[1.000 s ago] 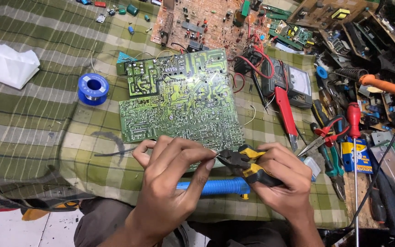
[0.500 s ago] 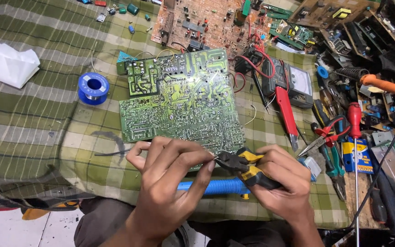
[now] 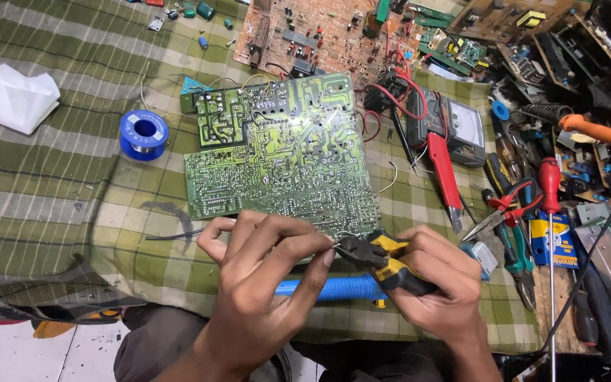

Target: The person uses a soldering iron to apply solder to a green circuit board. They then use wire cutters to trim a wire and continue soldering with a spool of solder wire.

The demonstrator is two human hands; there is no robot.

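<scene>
Still-joined hands (image 3: pixel 263 283), cutter (image 3: pixel 383 260) nose pointing left, axis near-horizontal.

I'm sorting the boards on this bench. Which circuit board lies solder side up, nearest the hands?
The big green circuit board, directly in front of both hands, shows shiny solder traces. The brown board behind it lies component side up, farther away.

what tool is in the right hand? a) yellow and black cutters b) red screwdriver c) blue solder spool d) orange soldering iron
a: the right hand grips the yellow and black cutters, their tip meeting the left hand fingertips beside the green circuit board.
</scene>
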